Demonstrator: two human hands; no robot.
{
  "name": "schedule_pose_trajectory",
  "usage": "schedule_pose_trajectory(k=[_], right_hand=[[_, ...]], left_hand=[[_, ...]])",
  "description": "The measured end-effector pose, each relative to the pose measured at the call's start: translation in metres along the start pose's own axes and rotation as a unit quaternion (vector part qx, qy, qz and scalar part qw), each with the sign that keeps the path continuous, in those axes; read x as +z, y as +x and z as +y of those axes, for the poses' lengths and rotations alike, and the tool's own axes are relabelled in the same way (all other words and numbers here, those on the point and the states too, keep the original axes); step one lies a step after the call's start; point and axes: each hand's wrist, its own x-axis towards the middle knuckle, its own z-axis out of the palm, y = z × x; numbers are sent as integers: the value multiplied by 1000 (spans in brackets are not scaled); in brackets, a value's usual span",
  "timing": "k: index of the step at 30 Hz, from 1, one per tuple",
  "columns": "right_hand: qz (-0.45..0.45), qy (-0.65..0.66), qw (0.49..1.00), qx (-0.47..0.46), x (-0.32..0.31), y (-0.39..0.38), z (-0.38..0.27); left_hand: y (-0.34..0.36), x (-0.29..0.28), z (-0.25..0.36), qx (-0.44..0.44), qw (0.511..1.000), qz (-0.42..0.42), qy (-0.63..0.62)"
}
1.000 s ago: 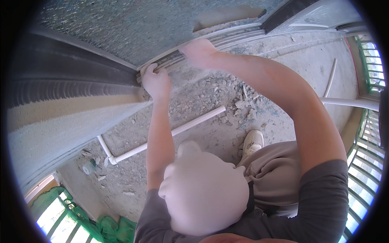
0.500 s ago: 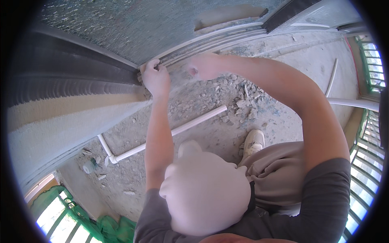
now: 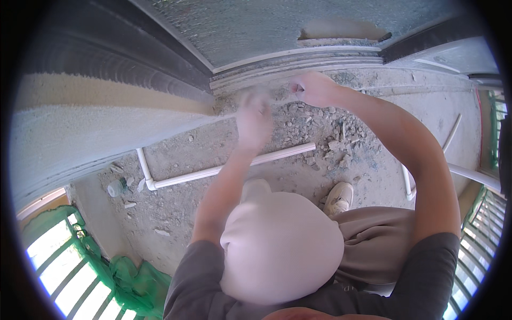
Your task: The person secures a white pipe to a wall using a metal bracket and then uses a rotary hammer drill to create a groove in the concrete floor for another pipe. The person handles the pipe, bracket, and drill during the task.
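Observation:
My left hand (image 3: 254,121) is over the dusty floor, close to the corner where the sill track (image 3: 298,63) meets the dark door frame (image 3: 160,58). Motion smears its fingers, and I cannot see whether it holds anything. Farther right, my right hand (image 3: 316,89) is curled closed beside the near edge of the track. Its fingers hide whatever may be inside them. Pale dust hangs between the two hands. Broken rubble (image 3: 341,130) lies on the floor just below my right hand.
A white pipe (image 3: 229,169) with an elbow lies across the floor in front of me. My shoe (image 3: 339,197) rests beside rubble. Another white pipe (image 3: 472,176) is at right. Green netting (image 3: 133,280) and barred railings (image 3: 80,261) stand at lower left. A textured panel (image 3: 256,32) rises beyond the track.
My left hand has left the frame corner, coming right and nearer to me. My right hand has shifted slightly right along the track, still closed. The whole view has turned a little.

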Motion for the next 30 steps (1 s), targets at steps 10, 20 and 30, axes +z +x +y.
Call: schedule_pose_trajectory(k=[10,20,30], right_hand=[[-4,7,999,37,-3,-4,5],[-58,-37,990,119,-43,-76,92],[576,92,740,334,-160,-180,208]], left_hand=[[-15,-22,5,-257,957,-103,81],[-44,-32,-11,-71,992,-100,-15],[-196,-125,130,-35,918,-392,38]])
